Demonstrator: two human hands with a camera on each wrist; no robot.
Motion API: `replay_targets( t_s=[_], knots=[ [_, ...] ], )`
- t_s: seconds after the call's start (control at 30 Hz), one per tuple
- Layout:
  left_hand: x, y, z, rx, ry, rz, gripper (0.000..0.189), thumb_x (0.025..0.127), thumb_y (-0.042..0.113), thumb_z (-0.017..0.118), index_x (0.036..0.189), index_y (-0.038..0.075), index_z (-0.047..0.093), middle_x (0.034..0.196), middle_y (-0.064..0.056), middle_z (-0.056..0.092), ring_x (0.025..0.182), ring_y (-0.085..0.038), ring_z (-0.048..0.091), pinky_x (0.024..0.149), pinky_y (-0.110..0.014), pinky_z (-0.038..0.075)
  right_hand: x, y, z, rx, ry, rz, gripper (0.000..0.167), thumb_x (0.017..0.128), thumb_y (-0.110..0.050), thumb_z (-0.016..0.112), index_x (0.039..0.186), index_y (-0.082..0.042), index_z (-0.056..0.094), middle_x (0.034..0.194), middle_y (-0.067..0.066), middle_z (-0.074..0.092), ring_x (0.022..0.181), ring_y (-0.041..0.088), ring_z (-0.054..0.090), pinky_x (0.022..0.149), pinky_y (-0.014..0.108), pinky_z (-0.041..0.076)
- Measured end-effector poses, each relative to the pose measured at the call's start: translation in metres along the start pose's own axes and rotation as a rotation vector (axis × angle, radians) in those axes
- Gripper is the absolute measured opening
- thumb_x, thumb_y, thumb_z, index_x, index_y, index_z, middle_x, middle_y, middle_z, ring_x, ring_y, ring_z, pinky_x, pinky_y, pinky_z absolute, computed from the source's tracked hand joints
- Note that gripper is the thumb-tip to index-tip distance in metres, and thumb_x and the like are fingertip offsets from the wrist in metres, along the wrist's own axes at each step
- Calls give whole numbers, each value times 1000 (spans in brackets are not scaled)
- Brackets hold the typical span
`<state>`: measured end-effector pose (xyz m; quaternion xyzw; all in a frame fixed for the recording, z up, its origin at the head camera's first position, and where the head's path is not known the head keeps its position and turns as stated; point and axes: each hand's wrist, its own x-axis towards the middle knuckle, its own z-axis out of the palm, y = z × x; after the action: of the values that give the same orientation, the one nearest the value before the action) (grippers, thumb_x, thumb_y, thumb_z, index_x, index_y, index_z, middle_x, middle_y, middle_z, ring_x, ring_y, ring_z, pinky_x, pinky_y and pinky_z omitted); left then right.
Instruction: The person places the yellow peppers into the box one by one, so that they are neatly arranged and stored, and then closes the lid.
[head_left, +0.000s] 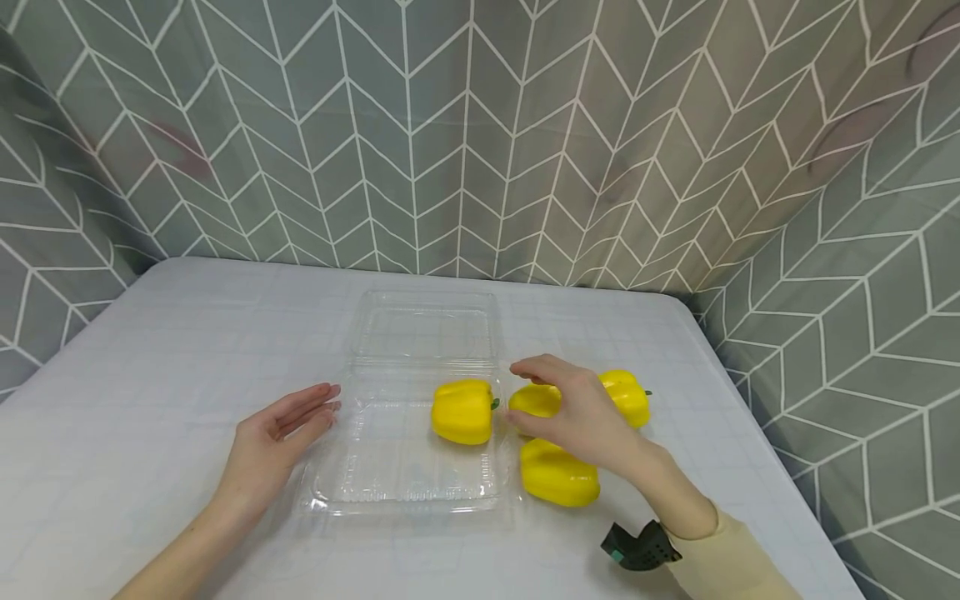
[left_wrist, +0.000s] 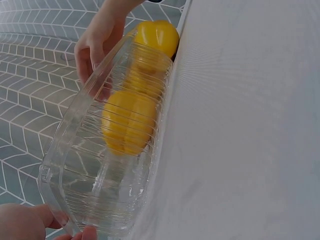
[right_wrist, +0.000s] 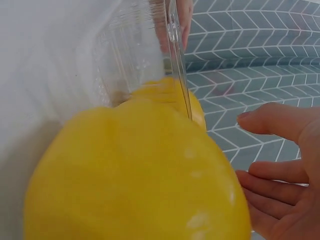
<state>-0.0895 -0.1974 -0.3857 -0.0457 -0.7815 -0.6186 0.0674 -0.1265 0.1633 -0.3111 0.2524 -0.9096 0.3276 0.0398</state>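
Note:
A clear plastic clamshell box (head_left: 408,492) lies unfolded, its lid (head_left: 420,329) laid back on the far side. One yellow bell pepper (head_left: 461,412) sits inside, towards the right wall, green stem pointing right. My left hand (head_left: 273,446) is at the box's left rim, fingers extended and fingertips close to the plastic. To the right of the box, my right hand (head_left: 581,417) hovers over a second yellow pepper (head_left: 534,400), which it partly hides; thumb and fingers are spread apart. A large yellow pepper (right_wrist: 135,180) fills the near part of the right wrist view, beside that hand.
Two more yellow peppers rest right of the box: a nearer pepper (head_left: 559,475) and a farther pepper (head_left: 628,398) behind the right hand. A white cloth covers the table (head_left: 150,350). Patterned grey curtains (head_left: 450,142) hang behind and at both sides. A black strap (head_left: 641,547) shows at the right wrist.

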Motion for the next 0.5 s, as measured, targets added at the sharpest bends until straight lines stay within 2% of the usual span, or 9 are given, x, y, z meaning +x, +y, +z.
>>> replay_targets(
  t_s=[0.2, 0.5],
  knots=[
    [0, 0, 0, -14, -2, -6, 45, 97, 14, 67, 137, -3, 55, 127, 10, 69, 108, 2, 66, 91, -11, 53, -4, 8, -4, -4, 38, -18, 48, 82, -19, 83, 126, -9, 66, 124, 5, 68, 111, 27, 66, 99, 48, 56],
    [0, 2, 1, 22, 3, 5, 44, 98, 15, 66, 137, -3, 55, 129, 6, 68, 109, 4, 66, 91, -11, 53, -12, 18, -10, 4, 51, -41, 48, 81, -19, 85, 124, -12, 67, 122, -2, 68, 111, 23, 66, 99, 45, 57]
  ],
)
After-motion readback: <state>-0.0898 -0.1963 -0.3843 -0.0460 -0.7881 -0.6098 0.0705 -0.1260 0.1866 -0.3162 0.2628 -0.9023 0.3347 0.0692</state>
